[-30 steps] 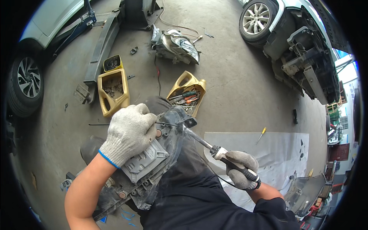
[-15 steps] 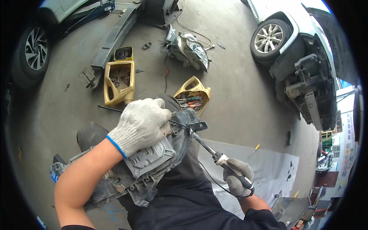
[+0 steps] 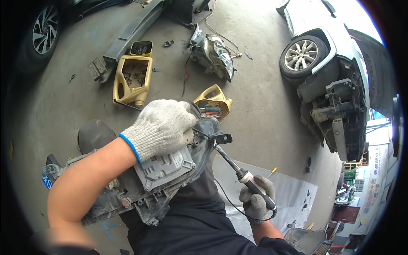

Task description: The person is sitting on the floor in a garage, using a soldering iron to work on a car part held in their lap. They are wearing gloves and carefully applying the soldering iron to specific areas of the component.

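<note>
Plastic headlight housing (image 3: 140, 182) under clamped left hand (image 3: 159, 127) could scorch if soldering iron (image 3: 238, 168), gripped by right hand (image 3: 255, 199), slips.

Both hands wear knitted work gloves: the left hand (image 3: 163, 127) in a clean off-white one with a blue band at the cuff, the right hand (image 3: 255, 197) in a greyer, grubbier one. The forearms are bare (sleeves show only near the lower edge, dark). Dark clothing covers torso and lap.

Soldering iron (image 3: 246, 178) tip hidden behind headlight housing (image 3: 170, 170); white car (image 3: 323, 55) cut off by edge.
</note>
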The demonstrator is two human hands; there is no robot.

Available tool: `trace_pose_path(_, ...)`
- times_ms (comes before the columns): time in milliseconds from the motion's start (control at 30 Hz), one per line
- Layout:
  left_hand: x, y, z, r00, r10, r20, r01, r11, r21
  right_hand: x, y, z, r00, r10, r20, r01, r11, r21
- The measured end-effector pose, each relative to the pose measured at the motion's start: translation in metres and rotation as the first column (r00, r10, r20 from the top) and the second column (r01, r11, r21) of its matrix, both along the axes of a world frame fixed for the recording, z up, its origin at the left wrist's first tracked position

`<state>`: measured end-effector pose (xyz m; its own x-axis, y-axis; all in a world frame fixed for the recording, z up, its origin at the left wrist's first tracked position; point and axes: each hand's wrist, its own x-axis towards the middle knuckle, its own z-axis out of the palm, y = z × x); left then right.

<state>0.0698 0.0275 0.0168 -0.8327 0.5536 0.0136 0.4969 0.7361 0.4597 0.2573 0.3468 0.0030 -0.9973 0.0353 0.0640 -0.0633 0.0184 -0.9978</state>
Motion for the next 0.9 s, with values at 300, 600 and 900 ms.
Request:
trace_pose_path(300, -0.002, 0.000, -0.004, 1.000, -0.010, 0.013, 0.009, 1.000, 0.005, 0.006, 0.006, -0.013, 0.993, 0.007, -0.117, 0.014, 0.984, 0.180)
trace_pose_path(600, -0.003, -0.001, -0.002, 0.998, -0.004, 0.067, 0.003, 1.000, 0.017, 0.008, 0.007, -0.013, 0.994, 0.037, -0.099, -0.025, 0.992, 0.123)
trace_pose_path(900, -0.004, 0.000, 0.001, 0.995, -0.017, 0.094, 0.017, 1.000, -0.004, 0.009, 0.000, -0.011, 0.999, -0.043, -0.009, 0.043, 0.995, 0.085)
